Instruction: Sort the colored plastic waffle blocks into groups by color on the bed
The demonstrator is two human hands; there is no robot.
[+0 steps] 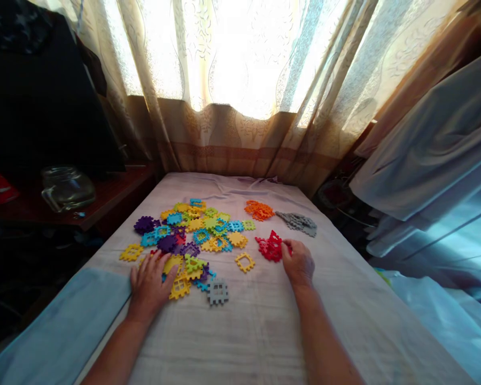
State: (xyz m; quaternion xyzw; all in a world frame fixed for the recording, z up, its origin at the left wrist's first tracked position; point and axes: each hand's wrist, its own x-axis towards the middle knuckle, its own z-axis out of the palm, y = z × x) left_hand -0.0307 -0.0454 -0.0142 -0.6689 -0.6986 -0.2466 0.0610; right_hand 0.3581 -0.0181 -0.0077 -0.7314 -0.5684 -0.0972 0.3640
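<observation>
My left hand (152,283) lies on the near left side of a mixed pile of notched plastic building pieces (195,224), its fingers spread. Yellow, blue, purple and green pieces make up most of that pile, with a few red ones among them. Under and beside my fingers are yellow pieces (180,287). My right hand (299,263) is at the right edge of a small heap of red building pieces (270,247), thumb and fingers pinched on a red piece that they mostly hide. A grey window-shaped piece (217,292) lies apart near the front.
Behind the red heap sit an orange heap (259,210) and a grey heap (299,222) of pieces. A yellow square frame (245,262) lies between the hands. To the left, a glass jug (67,187) stands on a dark table. Curtains (232,133) hang behind; clothes (433,139) hang at right.
</observation>
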